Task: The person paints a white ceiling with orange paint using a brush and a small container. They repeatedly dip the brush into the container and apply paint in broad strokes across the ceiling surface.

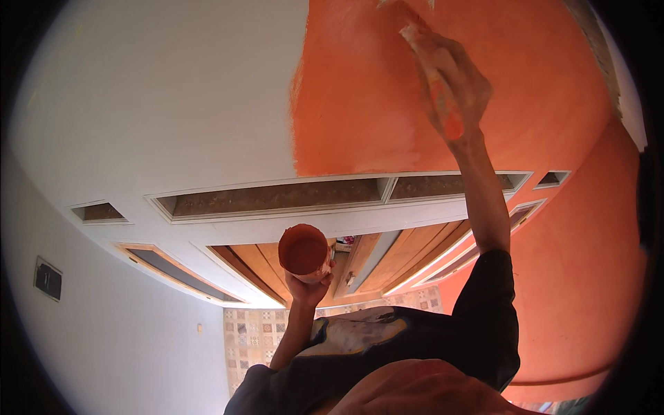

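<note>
My right hand (465,83) is raised high with its fingers wrapped round a paintbrush (446,111), whose handle is smeared with orange. The brush's head end is against or very near the wall, on an orange painted patch (360,111), and is blurred there. To the left of that patch the wall (173,97) is white, with a ragged orange border between. Lower down, at chest height, my left hand (309,288) grips a round paint pot (304,250) from beneath and its side. Orange-brown paint coats the pot's inside and rim.
Below the painted patch runs a long recessed window opening (277,199), with small ones at either side. Wooden doors (266,266) stand under it. A dark switch plate (48,279) sits on the left wall. The right wall (574,277) is orange. Patterned tiles (249,339) cover the floor.
</note>
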Action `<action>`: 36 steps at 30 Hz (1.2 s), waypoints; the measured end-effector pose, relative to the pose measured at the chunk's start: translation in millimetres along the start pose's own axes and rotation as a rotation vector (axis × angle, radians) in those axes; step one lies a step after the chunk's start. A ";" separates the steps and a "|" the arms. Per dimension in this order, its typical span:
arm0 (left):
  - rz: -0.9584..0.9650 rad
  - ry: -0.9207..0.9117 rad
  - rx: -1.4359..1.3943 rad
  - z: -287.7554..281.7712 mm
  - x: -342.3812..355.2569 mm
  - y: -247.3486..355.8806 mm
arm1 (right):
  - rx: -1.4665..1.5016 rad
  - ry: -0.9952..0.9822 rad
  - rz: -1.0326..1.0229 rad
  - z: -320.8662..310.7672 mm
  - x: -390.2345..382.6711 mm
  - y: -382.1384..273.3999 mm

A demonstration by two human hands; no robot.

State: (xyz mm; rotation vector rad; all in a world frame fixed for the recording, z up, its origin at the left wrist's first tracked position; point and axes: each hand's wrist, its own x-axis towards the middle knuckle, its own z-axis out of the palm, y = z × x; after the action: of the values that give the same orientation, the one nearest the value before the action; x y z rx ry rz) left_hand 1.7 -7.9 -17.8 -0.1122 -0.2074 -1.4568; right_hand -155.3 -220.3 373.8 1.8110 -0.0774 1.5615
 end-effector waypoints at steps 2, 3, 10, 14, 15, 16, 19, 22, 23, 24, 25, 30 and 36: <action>-0.002 0.003 -0.029 -1.1 0.6 0.0 | -0.017 -0.167 -0.128 3.0 -25.7 -45.1; -0.016 -0.017 -0.042 -1.4 0.8 0.2 | 0.078 -0.222 -0.179 -0.5 -39.0 -67.1; -0.005 0.009 -0.013 -0.5 -2.0 2.0 | 0.688 -0.347 0.222 -4.7 -53.2 -63.2; -0.010 -0.005 -0.010 -0.6 -3.3 1.9 | 0.336 0.036 0.352 -11.4 -30.0 -9.4; -0.020 -0.019 -0.025 -0.8 -3.5 2.0 | 0.285 0.113 0.301 -12.7 -27.4 -4.2; -0.007 -0.011 -0.014 -0.6 -3.6 1.8 | 0.242 0.189 0.294 -14.7 -26.4 -2.7; -0.003 -0.019 -0.010 0.6 -5.2 2.2 | 0.149 0.041 0.200 -17.3 -37.2 -27.7; 0.004 -0.019 0.006 0.7 -6.1 1.9 | 0.053 -0.126 -0.128 -6.7 -58.6 -72.4; 0.008 -0.021 0.021 0.1 -5.5 1.9 | 0.186 -0.245 -0.115 -10.6 -68.8 -90.1; 0.012 -0.024 0.037 -0.7 -5.6 1.8 | 0.334 -0.247 -0.133 -13.5 -77.2 -102.8; 0.000 -0.024 0.012 -1.9 -4.0 1.9 | 0.440 -0.343 -0.045 -11.8 -82.2 -105.6; -0.026 -0.003 0.042 -4.7 -4.1 4.6 | 0.678 -0.315 0.332 -6.7 -77.1 -73.6; -0.018 -0.017 0.024 -0.9 -7.9 4.7 | 0.271 0.129 0.333 -16.0 -41.4 -16.7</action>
State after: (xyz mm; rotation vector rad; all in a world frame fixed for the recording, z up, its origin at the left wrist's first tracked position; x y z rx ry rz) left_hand 5.6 0.2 -20.1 -0.1037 -0.2401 -1.4718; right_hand -171.3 -215.9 329.4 1.9735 -0.1162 2.0006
